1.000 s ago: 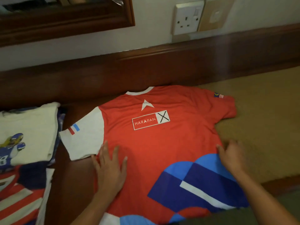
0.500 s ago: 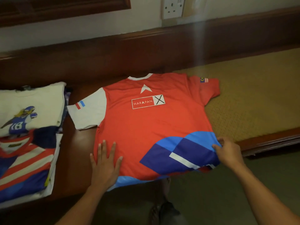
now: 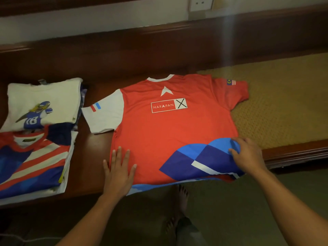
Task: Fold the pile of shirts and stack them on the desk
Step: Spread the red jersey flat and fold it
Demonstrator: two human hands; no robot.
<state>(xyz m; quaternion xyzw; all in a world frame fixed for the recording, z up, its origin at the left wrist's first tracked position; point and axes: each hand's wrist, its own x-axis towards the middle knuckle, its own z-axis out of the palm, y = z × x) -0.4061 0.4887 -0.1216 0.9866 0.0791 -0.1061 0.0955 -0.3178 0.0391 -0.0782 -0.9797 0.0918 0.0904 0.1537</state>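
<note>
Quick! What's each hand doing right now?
Left hand: open, pressing flat on the red shirt.
Right hand: pinching the red shirt's side edge.

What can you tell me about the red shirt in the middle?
The red shirt lies flat, unfolded, on the desk, collar away from the person. Thin smooth-looking fabric; white collar, one white sleeve, blue shapes below, "HARAPAN" print. The left hand presses it flat; the right hand grips its side edge.

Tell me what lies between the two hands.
Only the red jersey: its red cloth and blue-and-white pattern span from the left hand to the right hand, in the head view.
</note>
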